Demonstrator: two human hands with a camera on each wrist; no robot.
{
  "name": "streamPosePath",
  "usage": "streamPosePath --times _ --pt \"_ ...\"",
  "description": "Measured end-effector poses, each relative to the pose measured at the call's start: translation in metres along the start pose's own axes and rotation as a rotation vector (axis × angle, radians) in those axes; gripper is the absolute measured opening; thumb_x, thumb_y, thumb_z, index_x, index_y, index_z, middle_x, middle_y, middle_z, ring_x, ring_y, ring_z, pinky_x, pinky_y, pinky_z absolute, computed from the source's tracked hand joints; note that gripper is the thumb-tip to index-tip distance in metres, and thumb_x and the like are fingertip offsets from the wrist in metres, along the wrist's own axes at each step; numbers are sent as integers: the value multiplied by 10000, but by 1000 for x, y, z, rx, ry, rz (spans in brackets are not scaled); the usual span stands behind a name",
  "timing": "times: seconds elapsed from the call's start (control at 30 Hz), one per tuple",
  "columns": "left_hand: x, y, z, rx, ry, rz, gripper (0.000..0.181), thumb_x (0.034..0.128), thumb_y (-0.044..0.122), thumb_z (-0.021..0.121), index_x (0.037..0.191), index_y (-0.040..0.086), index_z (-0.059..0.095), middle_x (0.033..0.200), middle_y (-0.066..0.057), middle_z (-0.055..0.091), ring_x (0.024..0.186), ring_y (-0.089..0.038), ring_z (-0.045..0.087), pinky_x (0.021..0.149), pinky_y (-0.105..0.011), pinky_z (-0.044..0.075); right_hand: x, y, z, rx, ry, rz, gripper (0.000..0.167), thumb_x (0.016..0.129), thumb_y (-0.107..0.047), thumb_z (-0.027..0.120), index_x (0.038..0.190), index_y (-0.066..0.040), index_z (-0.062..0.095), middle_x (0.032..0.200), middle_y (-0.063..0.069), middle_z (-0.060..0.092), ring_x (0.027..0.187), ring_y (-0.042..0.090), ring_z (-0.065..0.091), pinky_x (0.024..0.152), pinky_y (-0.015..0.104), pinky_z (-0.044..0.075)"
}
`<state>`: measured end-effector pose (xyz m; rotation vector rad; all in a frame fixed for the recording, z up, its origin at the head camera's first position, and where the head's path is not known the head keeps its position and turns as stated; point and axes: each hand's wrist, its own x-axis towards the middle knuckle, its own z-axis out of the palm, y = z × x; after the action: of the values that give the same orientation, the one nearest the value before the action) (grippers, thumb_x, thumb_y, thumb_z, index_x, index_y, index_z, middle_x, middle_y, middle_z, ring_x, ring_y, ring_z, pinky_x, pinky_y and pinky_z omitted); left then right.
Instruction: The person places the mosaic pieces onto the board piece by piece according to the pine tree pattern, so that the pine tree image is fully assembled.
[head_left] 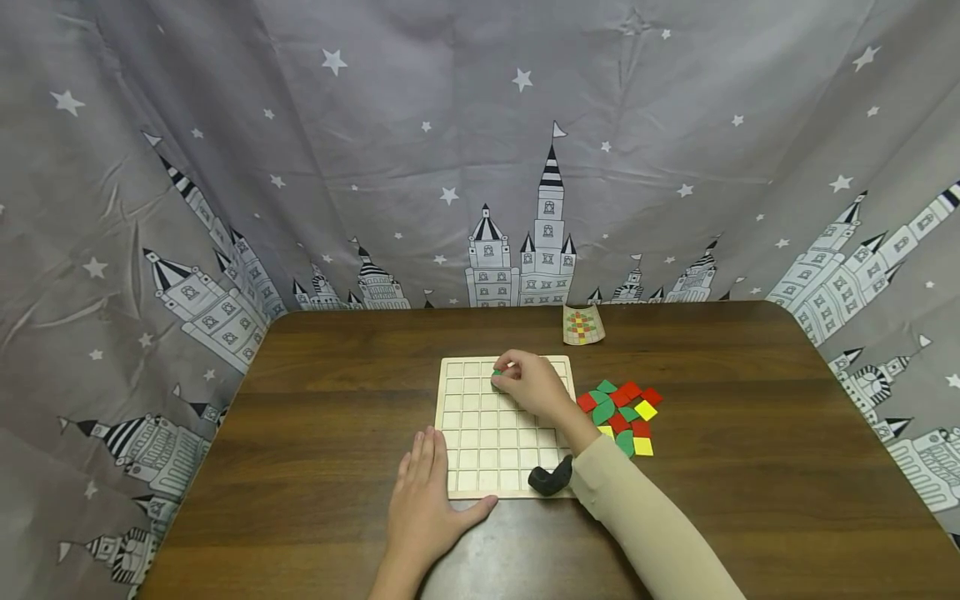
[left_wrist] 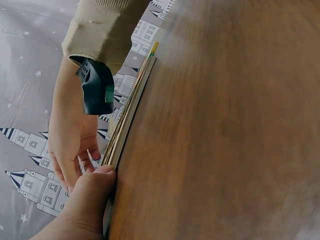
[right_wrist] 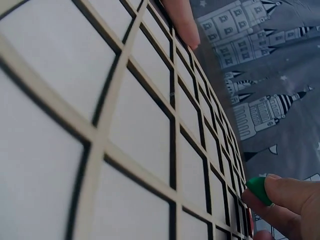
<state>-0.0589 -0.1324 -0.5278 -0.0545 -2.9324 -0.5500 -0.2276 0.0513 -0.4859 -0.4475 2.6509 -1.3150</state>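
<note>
A wooden grid board [head_left: 468, 458] with square recesses lies flat on the table. Over its far rows my right hand [head_left: 531, 385] pinches a green tile [right_wrist: 258, 191] with a curved edge between thumb and fingers. Beside that tile, a bit of a red tile [right_wrist: 250, 220] shows at the board's far side, partly covered by the hand. My left hand [head_left: 426, 504] rests at the board's near left corner, fingers straight along the left edge and thumb [left_wrist: 92, 192] against the front edge.
Loose red, green and yellow tiles [head_left: 622, 417] lie right of the board, a few overlapping. A small pattern card [head_left: 582, 325] with curled edges sits near the table's back edge. Behind the brown table [head_left: 330, 417] hangs a grey curtain [head_left: 390, 108] printed with castles and stars.
</note>
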Motion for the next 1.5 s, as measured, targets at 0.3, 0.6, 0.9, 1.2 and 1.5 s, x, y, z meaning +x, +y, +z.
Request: streamPosePath --times 0.3,0.6,0.9,1.2,1.5 --pt "1 -1 0 -1 3 9 1249 695 810 653 1547 -18 269 1629 -184 253 1529 -323 221 1216 -518 253 3 -4 8 -54 34 -44 102 912 -245 721 993 -191 690 812 -104 736 768 55 674 1209 448 305" --pt "1 -1 0 -5 -5 3 1250 693 796 668 1550 -18 259 1629 -186 253 1531 -320 216 1218 -512 247 2 -5 13 -80 84 -53 82 886 -251 751 938 -215 699 833 -89 724 919 151 614 999 426 470" --pt "0 -1 0 -2 4 7 1249 692 803 663 1545 -22 272 1623 -190 267 1529 -318 224 1214 -516 257 2 -5 17 -103 118 -33 94 881 -278 757 936 -217 712 834 -90 714 886 139 560 892 377 498" --pt "1 -1 0 0 3 8 1252 693 817 649 1546 -17 271 1626 -187 260 1531 -315 218 1215 -513 253 2 -3 16 -124 164 -60 96 853 -255 788 869 -192 718 776 -91 653 816 128 468 711 269 399" --pt "1 0 -1 3 -2 8 1251 696 825 638 1545 -18 273 1627 -186 259 1531 -318 218 1216 -515 252 3 2 18 -166 155 -40 147 854 -329 781 807 -216 700 700 -90 579 788 142 438 681 273 368"
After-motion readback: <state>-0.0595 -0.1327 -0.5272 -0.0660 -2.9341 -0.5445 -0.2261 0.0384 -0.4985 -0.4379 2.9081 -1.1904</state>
